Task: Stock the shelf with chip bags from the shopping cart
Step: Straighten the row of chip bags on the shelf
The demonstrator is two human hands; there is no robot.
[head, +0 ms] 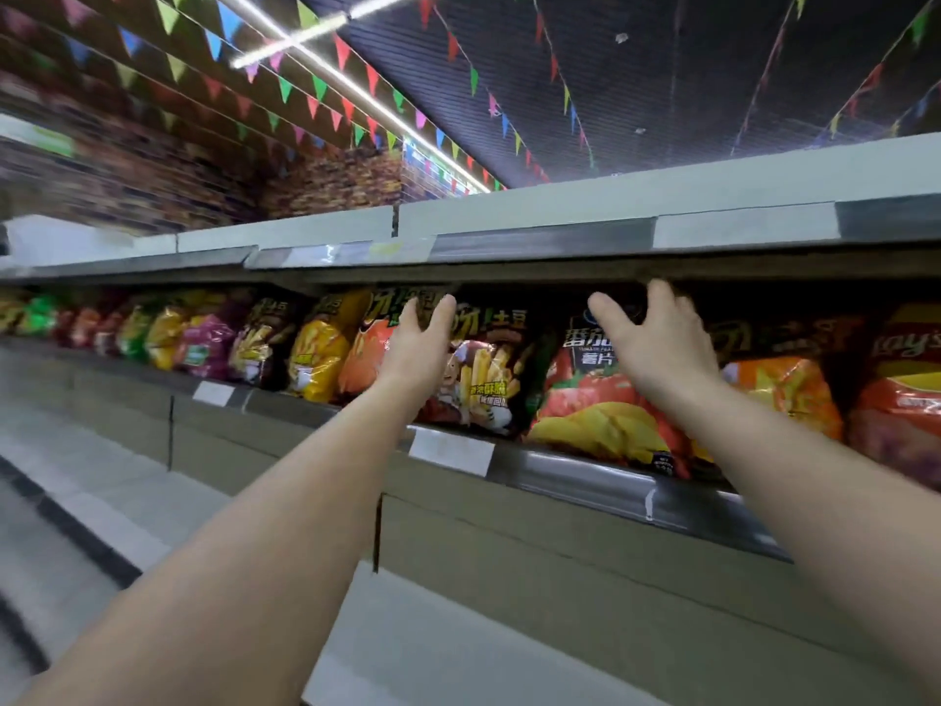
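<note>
Along the shelf [570, 476] stand chip bags. The left hand [417, 343], fingers straight, presses the fries bag [478, 379]; the right hand [657, 338], fingers spread, rests atop the tomato bag [590, 415]. They look light, puffy, slippery and crushable: better held by the top seams.
</note>
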